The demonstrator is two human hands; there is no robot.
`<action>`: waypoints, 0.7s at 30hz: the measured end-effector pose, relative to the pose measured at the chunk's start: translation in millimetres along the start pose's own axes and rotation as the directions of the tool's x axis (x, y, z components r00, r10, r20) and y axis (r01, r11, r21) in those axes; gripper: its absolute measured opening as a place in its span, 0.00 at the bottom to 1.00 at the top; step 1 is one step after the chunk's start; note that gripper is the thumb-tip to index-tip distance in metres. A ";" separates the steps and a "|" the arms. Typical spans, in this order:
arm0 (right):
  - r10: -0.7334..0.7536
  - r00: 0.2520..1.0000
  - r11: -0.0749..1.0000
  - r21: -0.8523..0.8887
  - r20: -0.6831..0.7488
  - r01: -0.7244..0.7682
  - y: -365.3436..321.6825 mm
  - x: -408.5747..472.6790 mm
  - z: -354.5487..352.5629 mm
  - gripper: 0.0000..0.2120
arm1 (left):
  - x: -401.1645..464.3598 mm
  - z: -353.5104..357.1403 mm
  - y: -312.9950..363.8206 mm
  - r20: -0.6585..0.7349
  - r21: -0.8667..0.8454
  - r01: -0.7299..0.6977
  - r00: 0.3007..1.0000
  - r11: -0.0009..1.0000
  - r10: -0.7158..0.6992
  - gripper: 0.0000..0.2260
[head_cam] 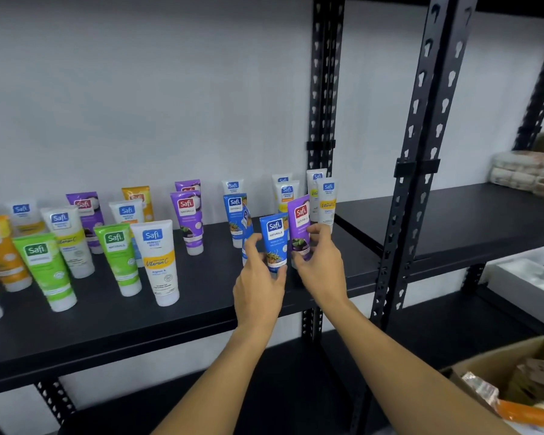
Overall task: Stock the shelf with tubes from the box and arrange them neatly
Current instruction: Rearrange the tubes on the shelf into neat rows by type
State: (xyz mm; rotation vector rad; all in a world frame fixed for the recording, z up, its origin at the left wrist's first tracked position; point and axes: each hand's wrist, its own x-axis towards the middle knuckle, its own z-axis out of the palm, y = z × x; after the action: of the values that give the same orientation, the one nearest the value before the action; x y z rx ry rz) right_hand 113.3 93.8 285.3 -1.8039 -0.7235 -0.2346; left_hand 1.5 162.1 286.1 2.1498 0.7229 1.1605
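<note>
left hand (258, 277) grips blue tube (275, 243) | right hand (319, 265) grips purple tube (300, 227)

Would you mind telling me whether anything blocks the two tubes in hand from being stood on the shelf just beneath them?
Nothing visible does. The left hand grips the blue plastic tube and the right hand the purple plastic tube, over bare black shelf board; the other standing tubes are behind or left.

"Safi" on shelf tubes (154, 262)

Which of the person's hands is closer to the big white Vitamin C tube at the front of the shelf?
Left. The left hand, gripping a blue tube, is just right of the white Vitamin C tube; the right hand is farther right.
</note>
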 end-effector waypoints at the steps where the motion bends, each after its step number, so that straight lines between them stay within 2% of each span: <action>1: 0.007 1.000 1.000 -0.001 -0.027 -0.007 0.5 2.8 -2.7 0.24 | 2.9 1.4 1.9 0.000 -0.008 -0.010 1.000 1.000 0.010 0.31; 11: 0.062 0.976 0.992 -0.096 -0.208 -0.084 18.2 37.3 -34.3 0.23 | 34.3 40.7 18.2 0.037 -0.045 -0.048 0.998 0.998 0.050 0.31; 21: 0.037 0.961 0.989 -0.130 -0.274 -0.076 48.8 51.6 -38.2 0.25 | 49.4 78.4 18.9 0.073 -0.025 -0.026 0.997 0.999 0.027 0.33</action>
State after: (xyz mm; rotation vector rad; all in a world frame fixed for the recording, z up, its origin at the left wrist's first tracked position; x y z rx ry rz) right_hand 189.8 68.2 285.7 -1.8745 -0.4695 -0.4948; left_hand 95.8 165.0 291.2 2.1755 0.6465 1.0928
